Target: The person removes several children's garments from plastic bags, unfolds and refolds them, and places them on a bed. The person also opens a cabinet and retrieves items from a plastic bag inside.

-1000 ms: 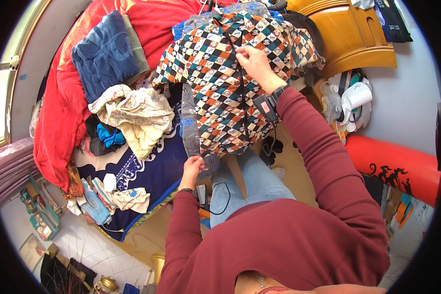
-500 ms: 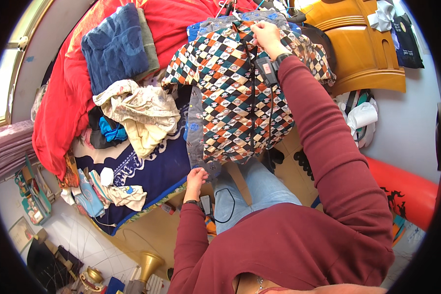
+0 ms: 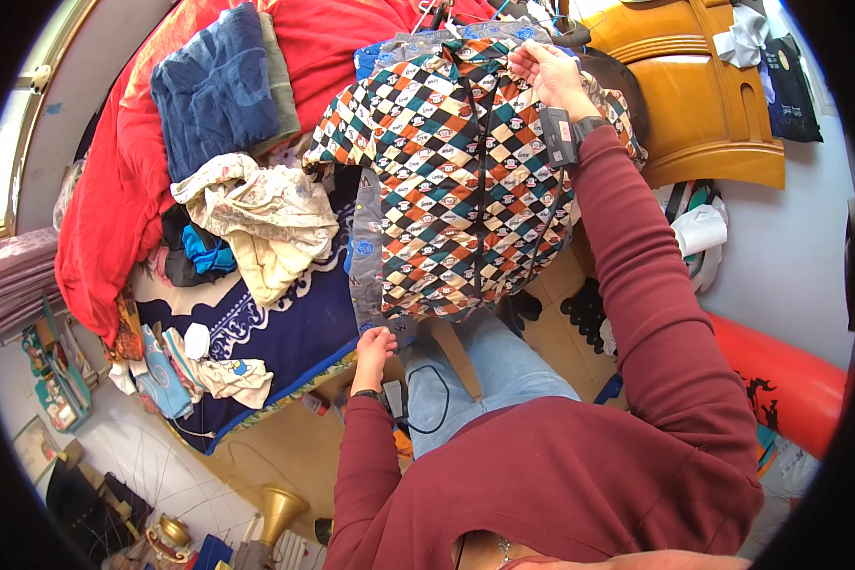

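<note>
A jacket [image 3: 427, 190] in a black, white, orange and teal diamond pattern hangs spread before me, with a dark zip line down its front. Behind it shows a grey cloth with blue prints [image 3: 367, 247], visible along the left side and above the collar. At the jacket's upper right, near the shoulder, my right hand [image 3: 553, 78] is closed, its fingertips pinching the patterned fabric. Lower down, my left hand [image 3: 377, 350] pinches the bottom edge of the grey cloth beside the jacket's hem. Both wrists wear dark bands.
On the bed at left lie a folded blue cloth [image 3: 214, 90], a crumpled cream garment [image 3: 256, 209], a red cover [image 3: 104, 247] and small clothes [image 3: 223, 380]. A wooden headboard-like panel [image 3: 703, 95] stands at upper right. A red cylinder [image 3: 788, 370] lies at right; a brass horn [image 3: 280, 513] stands low left.
My right hand has moved right from near the collar to the shoulder side. The jacket's right front panel looks flatter and more spread. My left hand stays near the hem.
</note>
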The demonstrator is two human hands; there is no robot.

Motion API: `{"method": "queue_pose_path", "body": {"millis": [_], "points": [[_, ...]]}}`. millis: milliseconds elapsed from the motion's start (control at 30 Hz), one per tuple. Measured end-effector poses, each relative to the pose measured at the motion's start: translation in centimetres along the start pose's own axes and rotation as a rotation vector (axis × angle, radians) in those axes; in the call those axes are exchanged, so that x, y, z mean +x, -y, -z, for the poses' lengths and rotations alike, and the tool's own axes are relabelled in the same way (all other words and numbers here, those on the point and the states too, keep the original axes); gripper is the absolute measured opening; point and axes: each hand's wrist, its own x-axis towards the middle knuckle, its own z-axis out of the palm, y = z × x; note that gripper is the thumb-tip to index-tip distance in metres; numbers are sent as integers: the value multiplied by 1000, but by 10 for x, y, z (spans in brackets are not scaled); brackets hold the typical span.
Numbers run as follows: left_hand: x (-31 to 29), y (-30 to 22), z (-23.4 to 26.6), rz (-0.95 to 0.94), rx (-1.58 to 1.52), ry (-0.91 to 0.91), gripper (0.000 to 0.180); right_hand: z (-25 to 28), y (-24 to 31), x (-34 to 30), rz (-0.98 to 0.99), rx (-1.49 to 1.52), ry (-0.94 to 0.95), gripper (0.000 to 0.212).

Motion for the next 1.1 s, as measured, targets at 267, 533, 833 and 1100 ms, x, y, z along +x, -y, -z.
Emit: {"method": "queue_pose_path", "body": {"millis": [267,533,833,1100], "points": [[-1,-1,-3,11,24,-21,22,10,8,10,84,162,-90,15],[-3,3,-5,-8,7,-18,24,4,25,-11,100,282,-184,11],[-5,4,14,-29,-124,-12,25,-67,-49,-101,-432,74,244,9],[3,5,73,-3,-168,5,23,-138,-167,-212,-848,-50,232,15]]}}
